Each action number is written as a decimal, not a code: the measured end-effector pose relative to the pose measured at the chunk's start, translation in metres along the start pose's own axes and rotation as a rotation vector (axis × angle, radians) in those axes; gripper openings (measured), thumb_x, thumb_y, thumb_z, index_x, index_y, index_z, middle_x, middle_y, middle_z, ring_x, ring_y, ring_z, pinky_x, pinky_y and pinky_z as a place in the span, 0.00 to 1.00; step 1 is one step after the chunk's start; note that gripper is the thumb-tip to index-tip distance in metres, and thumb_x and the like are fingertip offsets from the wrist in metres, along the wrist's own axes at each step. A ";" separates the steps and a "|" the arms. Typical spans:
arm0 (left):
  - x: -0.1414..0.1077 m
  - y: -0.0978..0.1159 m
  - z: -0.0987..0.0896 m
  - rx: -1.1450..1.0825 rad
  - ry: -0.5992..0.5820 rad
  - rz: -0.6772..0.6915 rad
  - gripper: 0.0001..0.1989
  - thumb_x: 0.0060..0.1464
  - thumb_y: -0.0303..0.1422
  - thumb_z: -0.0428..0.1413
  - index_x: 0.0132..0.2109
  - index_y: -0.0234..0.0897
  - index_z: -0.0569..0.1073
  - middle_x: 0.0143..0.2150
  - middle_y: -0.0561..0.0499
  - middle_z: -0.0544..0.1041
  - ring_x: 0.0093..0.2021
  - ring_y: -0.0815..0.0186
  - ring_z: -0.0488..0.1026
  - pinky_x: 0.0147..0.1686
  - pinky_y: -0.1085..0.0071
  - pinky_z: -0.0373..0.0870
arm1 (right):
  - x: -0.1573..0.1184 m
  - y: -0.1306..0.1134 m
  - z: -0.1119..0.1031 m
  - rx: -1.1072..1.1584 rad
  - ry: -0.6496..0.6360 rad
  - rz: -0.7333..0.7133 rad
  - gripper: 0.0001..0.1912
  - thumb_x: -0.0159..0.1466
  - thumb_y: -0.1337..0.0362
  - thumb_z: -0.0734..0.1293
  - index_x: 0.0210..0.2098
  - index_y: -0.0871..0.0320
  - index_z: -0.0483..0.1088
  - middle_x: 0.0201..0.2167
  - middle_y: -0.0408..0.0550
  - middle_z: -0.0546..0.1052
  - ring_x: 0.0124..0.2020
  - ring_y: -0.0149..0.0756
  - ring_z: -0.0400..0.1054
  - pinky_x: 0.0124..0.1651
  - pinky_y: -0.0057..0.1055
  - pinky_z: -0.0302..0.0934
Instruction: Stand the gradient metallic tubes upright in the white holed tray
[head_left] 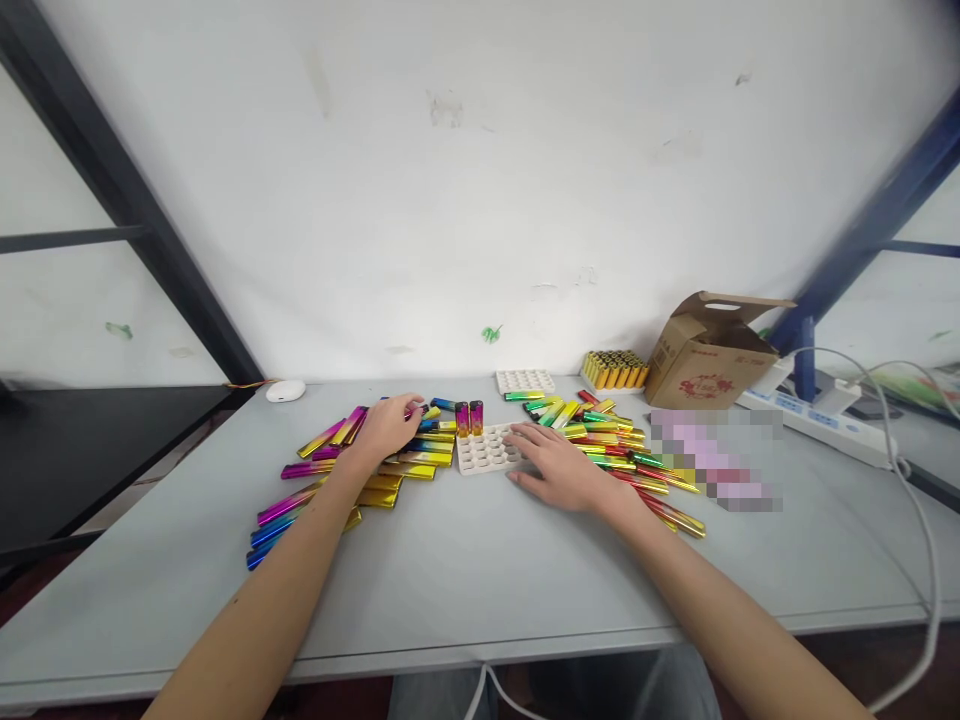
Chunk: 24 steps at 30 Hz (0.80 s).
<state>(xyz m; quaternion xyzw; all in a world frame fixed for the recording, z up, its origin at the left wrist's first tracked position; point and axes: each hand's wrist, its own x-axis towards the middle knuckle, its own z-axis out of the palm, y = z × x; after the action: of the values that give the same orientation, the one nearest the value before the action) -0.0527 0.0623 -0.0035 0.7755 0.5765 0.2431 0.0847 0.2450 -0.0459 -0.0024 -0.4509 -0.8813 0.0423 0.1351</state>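
Tray [480, 468], white and pocketed, is laid at the clock's centre on a grey table [480, 580]. At its 11 o'clock corner, two purple-and-gold lighters [477, 418] are kept upright, seemingly by its pockets. At 3 o'clock, its edge is covered by the open, spread right hand [562, 472], perhaps to be steadied. At 9 o'clock, the left hand [388, 428] is curled over purple, blue and gold lighters [289, 502]; whether one is gripped cannot be told. Red, green and gold lighters [679, 519] are heaped from 2 to 4 o'clock, apparently within reach. At 1 o'clock is a second tray [525, 382]; at 2, yellow lighters [619, 375] are packed upright beside a cardboard box [705, 370], whose red print cannot be read.
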 end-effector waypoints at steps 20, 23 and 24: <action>0.001 0.011 -0.004 -0.395 0.224 0.009 0.17 0.57 0.34 0.54 0.52 0.36 0.74 0.48 0.42 0.79 0.50 0.55 0.75 0.52 0.59 0.70 | 0.000 0.000 0.000 -0.001 -0.017 0.012 0.28 0.67 0.55 0.59 0.63 0.60 0.59 0.65 0.58 0.61 0.67 0.50 0.51 0.66 0.49 0.49; 0.003 0.017 -0.012 -0.665 0.273 -0.020 0.17 0.54 0.35 0.58 0.51 0.35 0.75 0.47 0.43 0.79 0.50 0.57 0.75 0.54 0.59 0.69 | 0.000 -0.001 0.000 0.006 -0.007 0.008 0.28 0.67 0.55 0.60 0.63 0.59 0.59 0.65 0.57 0.61 0.66 0.50 0.52 0.66 0.48 0.50; 0.004 0.019 -0.015 -0.773 0.280 -0.023 0.17 0.54 0.35 0.59 0.50 0.35 0.75 0.47 0.43 0.79 0.50 0.58 0.75 0.55 0.60 0.69 | 0.000 -0.001 -0.001 0.007 -0.003 0.007 0.27 0.67 0.55 0.60 0.63 0.59 0.59 0.64 0.57 0.61 0.66 0.49 0.52 0.66 0.48 0.50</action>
<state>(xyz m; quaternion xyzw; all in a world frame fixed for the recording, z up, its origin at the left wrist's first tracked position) -0.0429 0.0574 0.0182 0.6394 0.4574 0.5439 0.2935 0.2445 -0.0467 -0.0016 -0.4535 -0.8797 0.0466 0.1352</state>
